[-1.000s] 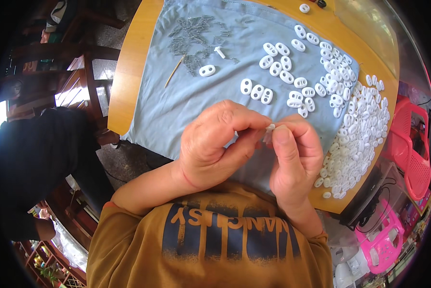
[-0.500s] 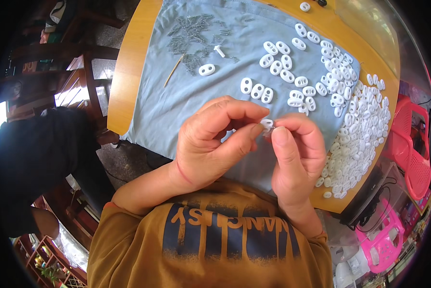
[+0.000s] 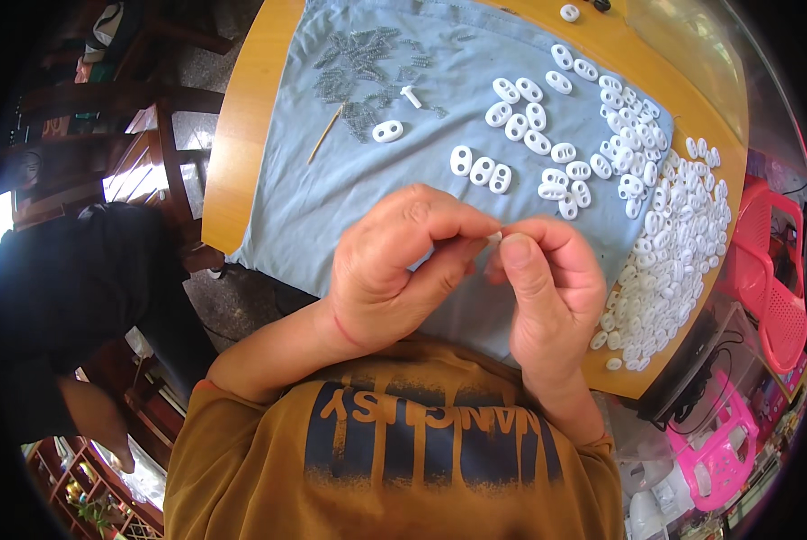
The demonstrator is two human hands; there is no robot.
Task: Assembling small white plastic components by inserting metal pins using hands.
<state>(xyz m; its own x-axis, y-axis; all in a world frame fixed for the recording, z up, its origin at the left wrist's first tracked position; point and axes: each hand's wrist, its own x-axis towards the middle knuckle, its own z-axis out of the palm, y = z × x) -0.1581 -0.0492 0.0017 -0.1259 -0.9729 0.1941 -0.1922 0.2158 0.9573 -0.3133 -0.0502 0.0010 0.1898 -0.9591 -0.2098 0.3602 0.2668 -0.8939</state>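
A small white piece is pinched between the fingertips of the left hand and the right hand, which are brought together near the middle of the scene, above the near edge of a grey cloth. Both hands are closed on the piece, thumbs and forefingers pressed against it; only a sliver of it is seen between them, so its shape cannot be told.

The cloth is spread over a wooden table. On the far left of the cloth a scatter of small grey metal bits is seen, with a thin wooden stick lying beside it. A single white oval piece and a small white peg lie near the stick. Further right, more white oval pieces are laid out loosely, and a dense heap of white pieces is piled along the right edge of the table. Pink plastic chairs are seen to the right of the table.
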